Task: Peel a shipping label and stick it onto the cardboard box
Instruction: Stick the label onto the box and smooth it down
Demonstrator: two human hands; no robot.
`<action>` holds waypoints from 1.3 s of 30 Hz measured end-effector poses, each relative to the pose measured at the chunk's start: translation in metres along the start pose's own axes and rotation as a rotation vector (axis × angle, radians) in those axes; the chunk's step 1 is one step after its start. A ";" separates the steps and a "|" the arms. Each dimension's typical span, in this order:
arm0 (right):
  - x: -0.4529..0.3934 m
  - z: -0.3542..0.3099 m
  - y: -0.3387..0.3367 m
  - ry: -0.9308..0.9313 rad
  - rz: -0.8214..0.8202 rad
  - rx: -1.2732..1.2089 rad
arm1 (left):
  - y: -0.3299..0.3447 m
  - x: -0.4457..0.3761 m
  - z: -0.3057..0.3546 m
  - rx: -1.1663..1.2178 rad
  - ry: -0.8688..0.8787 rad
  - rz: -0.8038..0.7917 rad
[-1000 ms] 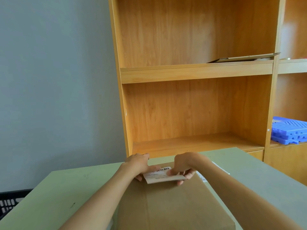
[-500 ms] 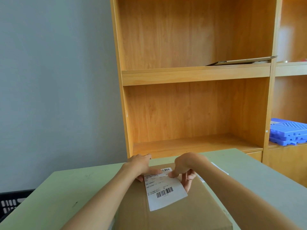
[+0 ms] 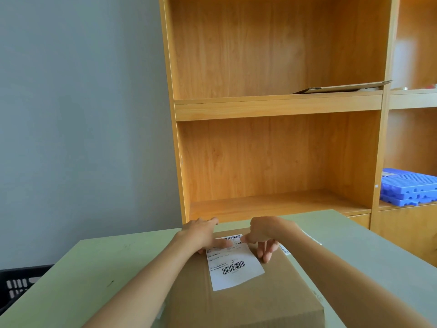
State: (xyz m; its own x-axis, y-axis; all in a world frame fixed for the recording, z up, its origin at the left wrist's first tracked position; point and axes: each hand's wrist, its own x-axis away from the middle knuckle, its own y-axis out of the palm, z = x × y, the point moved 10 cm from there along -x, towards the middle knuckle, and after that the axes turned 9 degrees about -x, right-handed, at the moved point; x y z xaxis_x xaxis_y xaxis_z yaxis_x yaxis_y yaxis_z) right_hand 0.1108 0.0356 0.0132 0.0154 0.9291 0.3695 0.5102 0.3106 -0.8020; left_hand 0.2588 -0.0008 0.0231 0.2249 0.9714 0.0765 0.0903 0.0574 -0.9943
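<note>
A brown cardboard box (image 3: 250,304) sits on the pale green table (image 3: 82,268) right in front of me. A white shipping label (image 3: 233,265) with barcodes lies flat on the box's top, its far edge under my fingers. My left hand (image 3: 201,234) rests on the label's far left corner, the thumb pressing down on it. My right hand (image 3: 264,235) presses the far right corner with its thumb, its other fingers spread on the cardboard beside the label.
A wooden shelf unit (image 3: 279,107) stands behind the table, with a flat cardboard sheet (image 3: 343,87) on the upper shelf. Blue plastic trays (image 3: 410,187) lie on a shelf at the right. A black crate (image 3: 19,285) sits low at the left.
The label was folded up at the box's far edge; it has since been laid down flat over the box top. Both hands now press its far corners.
</note>
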 end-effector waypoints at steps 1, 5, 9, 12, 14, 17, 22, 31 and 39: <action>0.000 -0.001 -0.001 -0.017 0.015 0.002 | 0.000 0.002 0.001 0.002 0.006 0.003; 0.014 -0.012 0.001 -0.148 -0.006 0.073 | -0.001 0.007 0.001 0.041 0.030 0.032; 0.065 -0.047 0.005 -0.535 0.101 0.329 | -0.001 0.010 0.000 0.052 0.041 0.034; 0.099 -0.057 0.026 -0.731 0.068 0.487 | -0.002 0.011 -0.001 0.047 0.025 0.048; 0.106 -0.057 0.036 -0.752 0.071 0.594 | -0.003 0.011 -0.001 0.055 0.021 0.052; 0.113 -0.069 0.042 -0.836 0.179 0.725 | 0.000 0.010 0.000 0.107 0.019 0.014; 0.116 -0.086 0.054 -0.945 0.262 0.829 | 0.002 0.007 -0.001 0.088 0.023 -0.036; 0.135 -0.095 0.054 -1.039 0.393 0.815 | -0.002 0.015 0.005 0.069 0.034 -0.011; 0.140 -0.097 0.025 -0.967 0.526 0.685 | 0.001 0.014 0.003 0.087 0.060 -0.027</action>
State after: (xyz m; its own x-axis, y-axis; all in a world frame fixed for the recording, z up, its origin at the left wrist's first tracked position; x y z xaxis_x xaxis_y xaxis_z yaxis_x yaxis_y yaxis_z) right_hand 0.2093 0.1535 0.0908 -0.6919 0.6481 -0.3182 0.0876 -0.3621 -0.9280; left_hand 0.2593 0.0140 0.0227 0.2814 0.9538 0.1056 0.0133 0.1061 -0.9943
